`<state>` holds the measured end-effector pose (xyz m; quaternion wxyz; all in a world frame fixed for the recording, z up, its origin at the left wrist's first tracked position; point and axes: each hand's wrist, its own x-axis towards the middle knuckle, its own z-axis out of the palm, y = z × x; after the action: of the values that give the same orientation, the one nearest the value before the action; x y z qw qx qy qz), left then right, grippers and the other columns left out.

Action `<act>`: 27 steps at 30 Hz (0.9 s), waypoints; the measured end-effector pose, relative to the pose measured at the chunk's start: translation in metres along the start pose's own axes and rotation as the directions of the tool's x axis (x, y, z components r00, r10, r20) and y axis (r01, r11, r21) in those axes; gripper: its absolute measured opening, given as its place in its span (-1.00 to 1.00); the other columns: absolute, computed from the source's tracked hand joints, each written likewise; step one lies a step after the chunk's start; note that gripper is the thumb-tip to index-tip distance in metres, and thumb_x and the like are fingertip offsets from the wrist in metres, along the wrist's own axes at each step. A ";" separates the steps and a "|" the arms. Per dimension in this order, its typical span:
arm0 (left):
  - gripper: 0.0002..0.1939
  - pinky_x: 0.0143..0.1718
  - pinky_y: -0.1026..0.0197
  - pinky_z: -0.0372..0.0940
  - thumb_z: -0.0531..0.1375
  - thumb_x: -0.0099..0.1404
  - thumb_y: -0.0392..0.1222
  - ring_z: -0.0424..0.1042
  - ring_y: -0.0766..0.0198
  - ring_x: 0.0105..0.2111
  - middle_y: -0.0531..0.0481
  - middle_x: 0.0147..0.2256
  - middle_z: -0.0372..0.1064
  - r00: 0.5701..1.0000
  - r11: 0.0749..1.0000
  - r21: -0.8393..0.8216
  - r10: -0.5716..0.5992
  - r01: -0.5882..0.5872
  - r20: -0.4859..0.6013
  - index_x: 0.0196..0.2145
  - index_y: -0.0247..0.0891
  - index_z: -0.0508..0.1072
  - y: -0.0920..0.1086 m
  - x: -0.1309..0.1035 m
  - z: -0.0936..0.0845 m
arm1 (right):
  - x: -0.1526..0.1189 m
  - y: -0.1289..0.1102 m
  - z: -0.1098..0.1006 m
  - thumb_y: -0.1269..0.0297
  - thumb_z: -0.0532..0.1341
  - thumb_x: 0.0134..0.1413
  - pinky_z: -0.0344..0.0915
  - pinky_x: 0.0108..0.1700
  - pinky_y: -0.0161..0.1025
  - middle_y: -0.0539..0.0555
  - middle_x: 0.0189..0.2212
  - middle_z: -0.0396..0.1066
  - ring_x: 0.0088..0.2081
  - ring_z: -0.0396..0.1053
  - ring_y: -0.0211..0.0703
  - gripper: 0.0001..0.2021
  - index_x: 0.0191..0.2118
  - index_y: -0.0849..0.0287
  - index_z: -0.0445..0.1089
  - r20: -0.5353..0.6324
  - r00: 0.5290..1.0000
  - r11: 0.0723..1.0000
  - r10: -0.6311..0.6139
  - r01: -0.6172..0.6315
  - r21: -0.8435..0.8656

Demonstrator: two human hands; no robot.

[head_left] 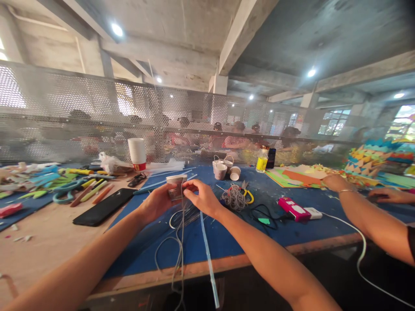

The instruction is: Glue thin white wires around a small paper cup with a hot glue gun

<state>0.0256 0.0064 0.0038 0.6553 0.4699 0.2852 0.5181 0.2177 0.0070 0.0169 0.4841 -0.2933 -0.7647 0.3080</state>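
Note:
My left hand (157,202) is closed round the left side of a small paper cup (177,186) wrapped in grey cord. On the cup's right side, my right hand (201,196) pinches the grey cord (182,229) near the rim. Loose strands of that cord hang down over the table's front edge. Beneath the hands lies the blue mat (191,242), with a clear bluish strip (208,259) reaching past the edge. Small wrapped cups (220,171) stand behind, near a tangle of grey cord (234,198) and yellow-handled scissors (248,196).
A black phone (103,207), blue scissors (64,192), markers and a stack of white cups (136,152) are at left. At right are a pink power bank (293,208), a glue bottle (262,160), coloured paper (292,177) and another person's arms (372,216). A perforated screen (194,116) stands behind.

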 end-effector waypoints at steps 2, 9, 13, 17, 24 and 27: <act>-0.71 0.15 -0.03 0.36 0.26 0.31 -0.14 0.46 -0.04 0.11 -0.21 0.03 0.56 1.000 1.000 0.029 0.000 -0.001 0.031 -0.06 -0.28 0.60 0.000 0.000 0.000 | -0.001 -0.003 0.000 0.37 0.21 0.14 0.38 0.02 -0.19 0.04 -0.18 0.51 -0.20 0.47 -0.17 -0.82 -0.14 0.11 0.48 0.009 0.999 0.999 -0.047 0.047 -0.027; -0.70 0.05 0.08 0.41 0.36 0.26 -0.10 0.52 -0.01 0.05 -0.21 -0.02 0.59 1.000 0.989 0.149 0.014 -0.017 0.019 -0.08 -0.26 0.61 0.000 -0.002 0.004 | -0.003 -0.003 0.000 0.42 0.18 0.17 0.38 0.09 -0.18 0.08 -0.11 0.47 -0.14 0.48 -0.19 -0.74 -0.05 0.12 0.50 0.089 0.988 0.990 -0.123 0.128 -0.052; -0.68 0.00 0.12 0.43 0.38 0.23 -0.11 0.55 0.03 -0.01 -0.23 -0.07 0.61 1.000 0.989 0.148 0.010 -0.008 -0.014 -0.08 -0.29 0.61 -0.001 -0.001 0.003 | -0.002 -0.002 0.000 0.44 0.19 0.16 0.39 0.07 -0.20 0.08 -0.08 0.47 -0.13 0.47 -0.21 -0.73 -0.05 0.13 0.49 0.105 0.988 0.992 -0.117 0.122 -0.043; -0.74 -0.02 0.14 0.45 0.39 0.21 -0.20 0.56 0.08 -0.07 -0.21 -0.09 0.61 0.999 0.995 0.102 0.021 -0.016 -0.047 -0.14 -0.31 0.63 -0.001 0.001 0.002 | -0.002 -0.002 0.002 0.41 0.19 0.17 0.41 0.02 -0.23 0.07 -0.09 0.48 -0.15 0.48 -0.23 -0.75 -0.04 0.15 0.45 0.069 0.993 0.995 -0.096 0.096 -0.010; -0.83 -0.07 0.15 0.47 0.33 0.20 -0.27 0.58 0.12 -0.16 -0.19 -0.15 0.63 0.996 0.999 0.021 0.026 -0.024 -0.090 -0.22 -0.34 0.64 0.001 0.000 0.001 | 0.000 0.004 0.001 0.33 0.23 0.18 0.41 -0.03 -0.20 0.05 -0.24 0.51 -0.23 0.47 -0.20 -0.87 -0.15 0.19 0.42 0.006 0.999 0.993 -0.035 0.035 -0.115; -0.83 -0.05 0.12 0.47 0.31 0.21 -0.28 0.59 0.10 -0.16 -0.19 -0.13 0.62 0.996 1.000 0.004 0.025 -0.025 -0.080 -0.22 -0.34 0.63 0.000 0.001 -0.002 | -0.001 0.007 0.002 0.34 0.23 0.19 0.40 -0.03 -0.20 0.06 -0.24 0.51 -0.23 0.48 -0.19 -0.88 -0.16 0.18 0.42 0.019 0.999 0.985 -0.045 0.047 -0.164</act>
<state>0.0240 0.0077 0.0026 0.6361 0.4532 0.3061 0.5443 0.2168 0.0106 0.0105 0.4594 -0.3122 -0.7977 0.2348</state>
